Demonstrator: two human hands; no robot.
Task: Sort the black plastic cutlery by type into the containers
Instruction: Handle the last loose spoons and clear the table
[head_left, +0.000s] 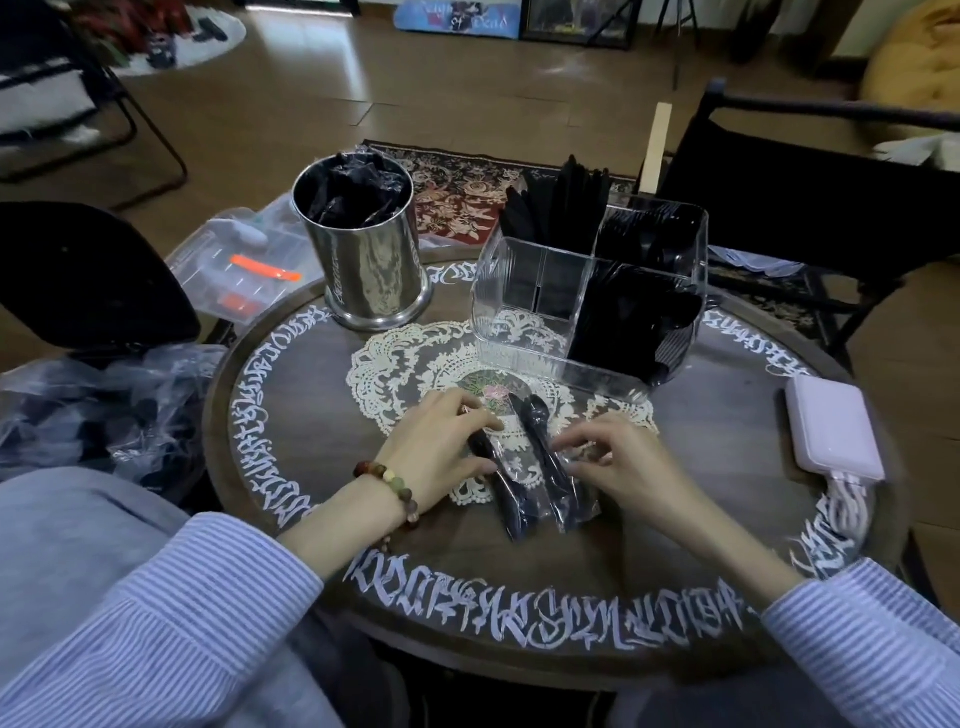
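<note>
Both hands pinch a clear-wrapped pack of black plastic cutlery (540, 467) on the round dark worktop (675, 467), left hand (441, 447) and right hand (618, 462) flanking its near-to-far axis, the clear divided plastic container (519, 312) beyond.

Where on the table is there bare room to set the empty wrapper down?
Bare table lies left of the doily, below the steel cup, and along the near edge under both wrists. A smaller patch sits between the clear organizer and the pink box. The middle is crowded: left hand, right hand and wrapped cutlery.
</note>
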